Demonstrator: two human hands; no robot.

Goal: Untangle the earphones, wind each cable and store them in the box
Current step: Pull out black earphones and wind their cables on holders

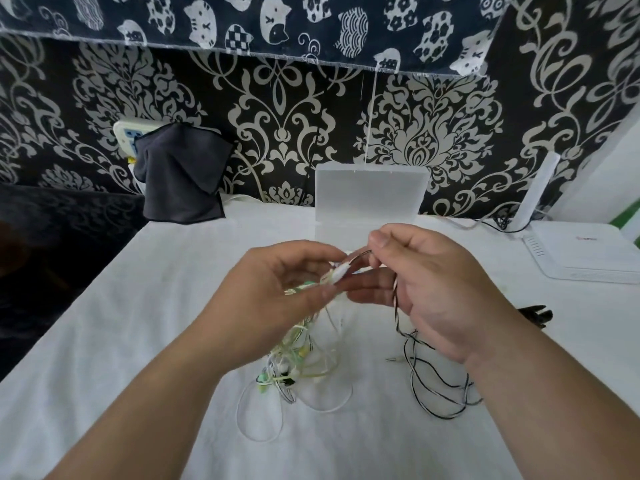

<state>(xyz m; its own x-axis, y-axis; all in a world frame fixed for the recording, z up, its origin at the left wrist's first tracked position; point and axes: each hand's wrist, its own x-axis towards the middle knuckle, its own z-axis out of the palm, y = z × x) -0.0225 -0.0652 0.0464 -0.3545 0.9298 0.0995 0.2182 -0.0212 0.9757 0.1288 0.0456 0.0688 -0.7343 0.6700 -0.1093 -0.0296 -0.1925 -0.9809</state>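
Note:
A tangle of white and pale green earphone cables [298, 362] hangs from my left hand [277, 289] down onto the white tablecloth [138, 341]; my left fingers pinch its upper strands. My right hand [429, 289] pinches a black-and-white striped cable [426, 368] at its top, close to my left fingertips. That striped cable trails down and loops on the cloth at the right, its plug [391, 358] lying free. The frosted clear box [370, 195] stands open behind my hands, lid upright.
A dark grey cloth [180, 174] drapes over something at the back left. A white router [585, 251] with an antenna sits at the right edge. A small black object [536, 315] lies right of my right hand. Patterned wallpaper backs the table.

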